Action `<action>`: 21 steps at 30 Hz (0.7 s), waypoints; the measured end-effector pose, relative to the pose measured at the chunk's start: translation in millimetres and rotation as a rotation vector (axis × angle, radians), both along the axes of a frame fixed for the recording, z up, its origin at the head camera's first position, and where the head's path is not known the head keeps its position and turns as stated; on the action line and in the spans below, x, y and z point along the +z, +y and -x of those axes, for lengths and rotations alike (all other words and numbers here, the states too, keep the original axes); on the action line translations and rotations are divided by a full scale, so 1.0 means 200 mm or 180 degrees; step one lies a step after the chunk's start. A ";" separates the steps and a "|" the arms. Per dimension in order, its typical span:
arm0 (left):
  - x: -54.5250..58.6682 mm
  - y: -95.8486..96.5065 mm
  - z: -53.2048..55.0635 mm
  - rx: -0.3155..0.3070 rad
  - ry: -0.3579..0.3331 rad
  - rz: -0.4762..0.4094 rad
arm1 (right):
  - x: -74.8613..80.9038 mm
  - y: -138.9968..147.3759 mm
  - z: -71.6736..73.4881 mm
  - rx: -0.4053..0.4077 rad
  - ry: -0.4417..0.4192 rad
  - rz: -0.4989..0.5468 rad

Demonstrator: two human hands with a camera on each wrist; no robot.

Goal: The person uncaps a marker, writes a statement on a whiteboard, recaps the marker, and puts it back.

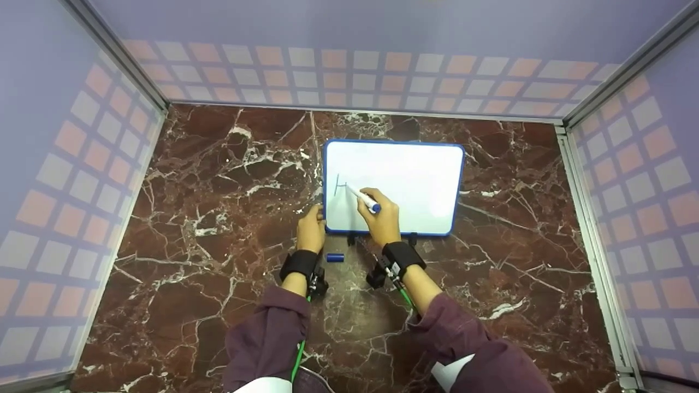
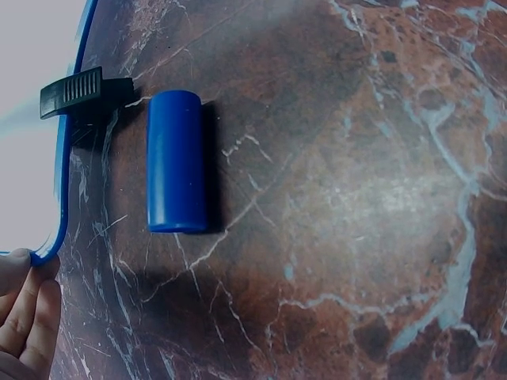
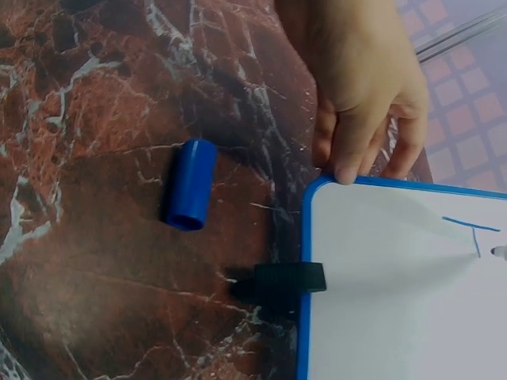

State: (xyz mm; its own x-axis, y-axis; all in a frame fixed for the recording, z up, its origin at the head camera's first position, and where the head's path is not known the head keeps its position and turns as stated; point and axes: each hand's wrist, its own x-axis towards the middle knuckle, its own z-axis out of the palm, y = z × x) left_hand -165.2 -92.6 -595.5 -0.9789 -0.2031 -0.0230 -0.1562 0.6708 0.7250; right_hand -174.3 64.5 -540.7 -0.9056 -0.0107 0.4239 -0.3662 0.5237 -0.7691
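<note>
A whiteboard point(image 1: 415, 174) with a blue rim lies on the marbled surface. My right hand point(image 1: 382, 218) grips a white marker point(image 1: 361, 197) with a blue end, its tip on the board at the left. Beside the tip are thin blue strokes point(image 1: 336, 185): an upright line and a short bar joining it from the right. My left hand point(image 1: 311, 232) pinches the board's near left corner, thumb on top and fingers under the rim, as the right wrist view shows. A blue marker cap point(image 2: 176, 162) lies on its side between my wrists, apart from the board.
Two black clips point(image 1: 351, 238) point(image 1: 413, 238) sit on the board's near edge. Brown marbled surface point(image 1: 229, 191) spreads around the board. Checkered panels point(image 1: 349, 76) in metal frames rise at the back and both sides. Green cables point(image 1: 297, 360) run along my forearms.
</note>
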 end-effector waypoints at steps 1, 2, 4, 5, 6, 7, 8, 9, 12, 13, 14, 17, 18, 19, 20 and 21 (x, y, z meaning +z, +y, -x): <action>0.00 0.00 0.00 0.0005 -0.0014 0.0000 | 0.01 0.00 0.00 -0.0002 0.0007 0.0022; 0.00 0.00 0.00 0.0004 -0.0030 0.0001 | 0.01 0.00 0.00 0.0000 0.0002 0.0038; 0.00 -0.01 0.00 -0.0002 -0.0052 -0.0005 | 0.02 0.00 0.01 0.0006 0.0007 0.0053; 0.00 -0.01 0.00 -0.0012 -0.0059 -0.0005 | 0.02 0.01 0.01 0.0001 0.0015 0.0052; 0.00 -0.01 0.00 -0.0011 -0.0060 -0.0006 | 0.02 0.01 0.01 -0.0004 0.0023 0.0053; 0.00 0.00 0.00 -0.0005 -0.0053 -0.0011 | 0.02 0.01 0.02 -0.0008 0.0029 0.0052; 0.00 0.00 0.00 -0.0003 -0.0055 -0.0018 | 0.02 0.02 0.02 -0.0016 0.0039 0.0046; 0.00 0.00 0.00 -0.0001 -0.0050 -0.0022 | 0.02 0.02 0.02 -0.0025 0.0054 0.0042; 0.00 0.00 0.00 0.0010 -0.0015 -0.0034 | 0.02 0.02 0.03 -0.0058 0.0043 0.0037; 0.00 0.00 0.00 0.0011 -0.0004 -0.0038 | 0.02 0.02 0.03 -0.0060 0.0030 0.0034; 0.00 0.00 0.00 0.0010 -0.0001 -0.0041 | 0.01 0.02 0.03 -0.0058 0.0017 0.0030; -0.01 0.00 -0.01 0.0014 -0.0005 -0.0046 | 0.01 0.02 0.03 -0.0040 -0.0018 0.0015; 0.00 0.00 -0.01 0.0016 -0.0019 -0.0050 | 0.01 0.02 0.03 -0.0031 -0.0030 0.0009; 0.00 0.00 -0.01 0.0019 -0.0036 -0.0056 | 0.01 0.02 0.03 -0.0025 -0.0042 0.0005; 0.00 0.00 0.00 0.0018 -0.0056 -0.0064 | 0.01 0.02 0.03 -0.0021 -0.0050 0.0000; 0.00 -0.01 0.00 0.0010 -0.0069 -0.0058 | 0.01 0.02 0.02 -0.0020 -0.0055 -0.0004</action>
